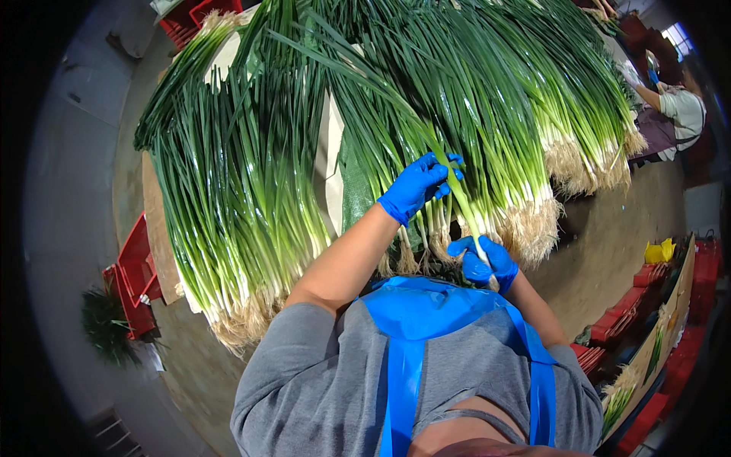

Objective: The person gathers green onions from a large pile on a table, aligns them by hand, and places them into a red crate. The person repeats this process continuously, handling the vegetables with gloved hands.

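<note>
A long green onion [458, 191] slants across my front, leaves toward the upper left and root end low. Blue-gloved, my left hand [421, 181] grips it around the green part of the stalk. Lower down, my right hand [490, 264], also in a blue glove, holds its white base near the roots. Behind my hands, rows of green onions [468, 131] lie with their roots toward me. Another thick row [228, 200] spreads out on the left. Between the rows shows a strip of green woven sheet [355, 188] beside a pale board [331, 154].
Red plastic crates [136, 274] stand at the left by a heap of dark green leaves [105, 325]. At the far right a person [677, 117] in an apron works. Stacked red crates [622, 311], a yellow item [660, 251] and more green onions [619, 394] are at the lower right.
</note>
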A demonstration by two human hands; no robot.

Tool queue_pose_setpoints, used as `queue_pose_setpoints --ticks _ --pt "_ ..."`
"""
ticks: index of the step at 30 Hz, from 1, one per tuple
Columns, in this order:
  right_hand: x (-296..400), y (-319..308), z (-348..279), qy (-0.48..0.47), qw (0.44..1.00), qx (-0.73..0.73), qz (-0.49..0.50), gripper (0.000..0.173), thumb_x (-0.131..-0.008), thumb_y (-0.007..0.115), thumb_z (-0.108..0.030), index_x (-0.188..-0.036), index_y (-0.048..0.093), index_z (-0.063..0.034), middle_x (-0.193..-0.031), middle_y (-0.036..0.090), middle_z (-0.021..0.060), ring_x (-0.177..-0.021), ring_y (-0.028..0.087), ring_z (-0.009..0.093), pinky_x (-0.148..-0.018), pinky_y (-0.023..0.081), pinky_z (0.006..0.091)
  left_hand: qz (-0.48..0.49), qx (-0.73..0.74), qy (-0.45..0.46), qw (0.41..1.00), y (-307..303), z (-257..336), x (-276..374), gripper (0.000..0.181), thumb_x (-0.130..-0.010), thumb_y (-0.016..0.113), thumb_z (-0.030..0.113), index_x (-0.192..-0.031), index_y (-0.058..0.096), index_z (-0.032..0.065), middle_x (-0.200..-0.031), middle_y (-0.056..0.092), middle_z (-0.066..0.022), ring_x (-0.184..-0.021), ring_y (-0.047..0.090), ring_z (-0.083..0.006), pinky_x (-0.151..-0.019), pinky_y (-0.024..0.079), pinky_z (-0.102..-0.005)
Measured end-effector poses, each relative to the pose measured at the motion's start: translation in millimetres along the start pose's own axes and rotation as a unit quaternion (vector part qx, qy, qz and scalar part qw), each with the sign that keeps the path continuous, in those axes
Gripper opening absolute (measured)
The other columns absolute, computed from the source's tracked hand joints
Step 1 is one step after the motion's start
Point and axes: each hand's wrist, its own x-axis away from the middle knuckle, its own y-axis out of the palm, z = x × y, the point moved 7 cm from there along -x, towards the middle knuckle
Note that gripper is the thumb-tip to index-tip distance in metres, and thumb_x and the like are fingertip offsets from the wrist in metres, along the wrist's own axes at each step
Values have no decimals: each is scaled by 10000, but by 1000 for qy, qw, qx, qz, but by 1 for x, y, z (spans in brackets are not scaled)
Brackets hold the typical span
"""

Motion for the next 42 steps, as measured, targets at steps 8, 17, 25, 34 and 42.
queue_pose_setpoints --ticks 8,17,25,34,42 --pt "-34 -32 -45 -172 926 251 222 304 -880 505 -190 -1118 479 -2 -749 561 53 -593 504 99 -546 419 231 146 -178 -28 973 3 -22 17 203 -758 676 107 -907 557 37 -744 592 -33 -657 555 -104 -582 452 -244" --pt "-54 -51 -28 -189 914 220 285 250 -872 539 -252 -957 549 -17 -742 590 63 -563 507 90 -479 392 217 193 -215 -99 952 -26 -47 29 188 -808 635 204 -918 567 68 -769 611 -30 -628 567 -102 -523 400 -220" --pt "-81 -71 -28 -152 936 111 296 252 -856 560 -295 -938 593 -59 -789 578 25 -647 506 111 -532 394 237 221 -160 26 962 -16 -47 47 177 -820 609 99 -946 540 -5 -852 623 -87 -719 608 -146 -595 469 -263" --pt "-96 -118 -72 -131 938 114 301 199 -865 549 -247 -893 597 -55 -805 613 17 -648 523 84 -557 432 218 144 -152 -40 977 33 2 130 127 -811 588 28 -921 538 -11 -879 620 -125 -792 607 -186 -723 493 -302" --pt "-102 -95 -95 -193 945 167 205 449 -897 499 -304 -1228 428 -9 -1027 590 119 -862 576 166 -750 484 276 260 -242 -1 935 -12 70 177 121 -828 562 75 -908 515 -3 -829 611 -135 -738 608 -187 -631 510 -286"
